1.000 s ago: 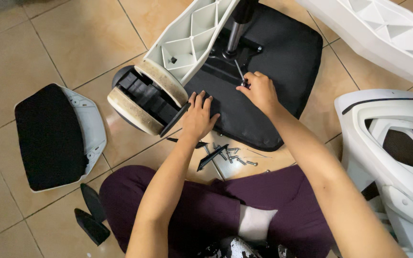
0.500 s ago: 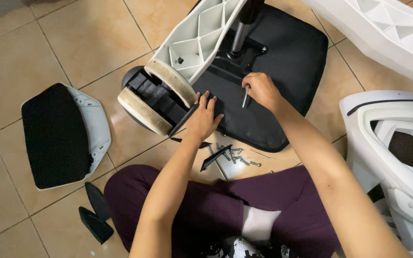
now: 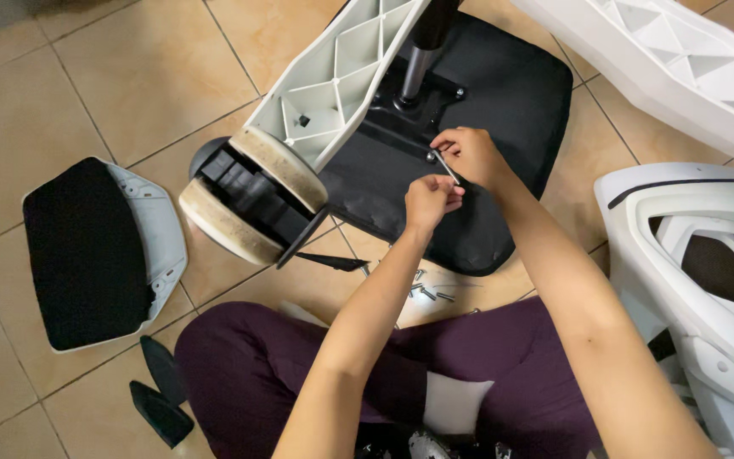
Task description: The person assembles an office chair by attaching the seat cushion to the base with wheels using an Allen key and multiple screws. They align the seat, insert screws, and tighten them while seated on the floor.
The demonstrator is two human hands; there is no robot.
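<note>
So the thin silver metal hex key (image 3: 446,166) is being pinched between both hands right over the upturned black fabric seat cushion (image 3: 503,127). The right hand (image 3: 471,155) is being kept curled around the key's upper end, fingers clamped on it, close to the black metal mounting plate (image 3: 409,119) at about 11 o'clock from the hand. The left hand (image 3: 429,201) is being held just below, at roughly 7 o'clock from the right one, fingertips closed on the key's lower end.

The white ribbed plastic chair-base leg (image 3: 333,85) with its cream-and-black caster wheel (image 3: 252,200) is being propped across the seat at 9 o'clock from the hands. A small pile of silver screws (image 3: 425,291) is lying on the tan tiled floor (image 3: 112,93) at 6 o'clock, just past the seat edge. A black-padded armrest pad on a grey plastic shell (image 3: 99,251) is sitting well apart, far out at 9 o'clock.
</note>
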